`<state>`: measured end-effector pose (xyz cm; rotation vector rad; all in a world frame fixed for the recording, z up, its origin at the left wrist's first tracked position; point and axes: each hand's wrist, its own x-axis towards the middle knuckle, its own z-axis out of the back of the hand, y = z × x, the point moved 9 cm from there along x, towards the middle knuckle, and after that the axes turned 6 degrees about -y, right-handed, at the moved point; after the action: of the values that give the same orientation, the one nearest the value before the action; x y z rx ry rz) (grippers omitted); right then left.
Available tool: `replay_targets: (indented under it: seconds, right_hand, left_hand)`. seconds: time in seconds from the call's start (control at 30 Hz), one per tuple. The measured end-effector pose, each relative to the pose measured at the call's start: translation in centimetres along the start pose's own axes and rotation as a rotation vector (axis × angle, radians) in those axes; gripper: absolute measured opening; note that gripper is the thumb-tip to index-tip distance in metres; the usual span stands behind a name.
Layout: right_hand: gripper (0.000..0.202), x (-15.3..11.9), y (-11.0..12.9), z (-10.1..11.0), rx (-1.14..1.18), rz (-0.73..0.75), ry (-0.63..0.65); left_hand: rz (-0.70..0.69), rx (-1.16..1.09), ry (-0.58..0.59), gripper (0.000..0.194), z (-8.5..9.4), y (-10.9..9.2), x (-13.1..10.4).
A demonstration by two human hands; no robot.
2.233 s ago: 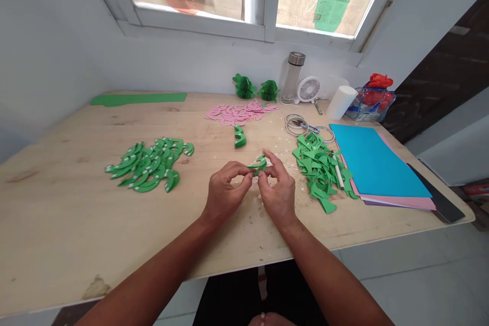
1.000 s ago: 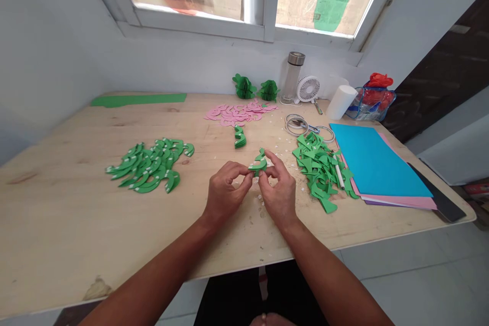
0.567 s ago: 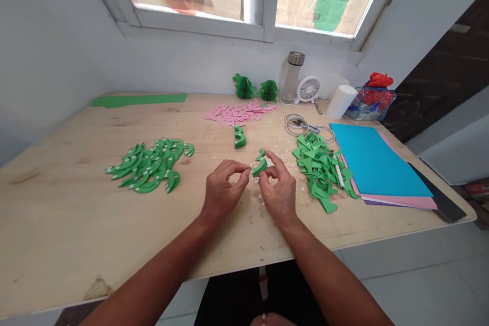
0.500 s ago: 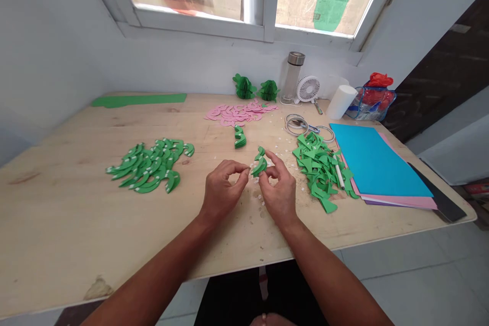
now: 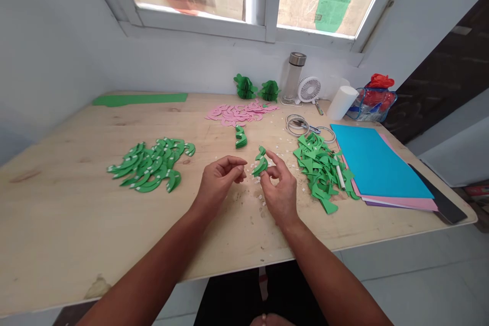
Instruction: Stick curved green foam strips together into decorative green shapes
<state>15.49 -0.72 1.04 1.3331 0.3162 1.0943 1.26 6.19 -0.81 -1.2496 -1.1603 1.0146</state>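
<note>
My right hand pinches a curved green paper cutout between thumb and fingers, raised over the table. My left hand is a little to the left of it, apart from the paper, with thumb and fingers pressed together. Whatever those fingers may hold is too small to make out. Beyond my hands stands a small stack of green cutouts with white tape bits. On the left lies a loose pile of curved green cutouts, also dotted with white tape bits.
Green paper scraps and a white pen lie right, beside blue sheets. Farther back are tape rolls, pink cutouts, a glass bottle and a small fan. White bits litter the table.
My left hand has drawn slightly left, away from the green cutout. My right hand stays nearly in place, still holding it.
</note>
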Motion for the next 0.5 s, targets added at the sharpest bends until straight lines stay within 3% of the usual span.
replay_targets:
  seconds: [0.3,0.5]
  right_hand:
    - [0.045,-0.1,0.2,-0.1,0.034,0.01,0.019]
    - [0.044,-0.2,0.5,0.0,0.017,0.056,0.019]
  left_hand:
    - [0.312,-0.142,0.27,0.024,-2.3,2.0,-0.8]
    - [0.401,-0.223,0.323,0.025,-2.6,2.5,-1.3]
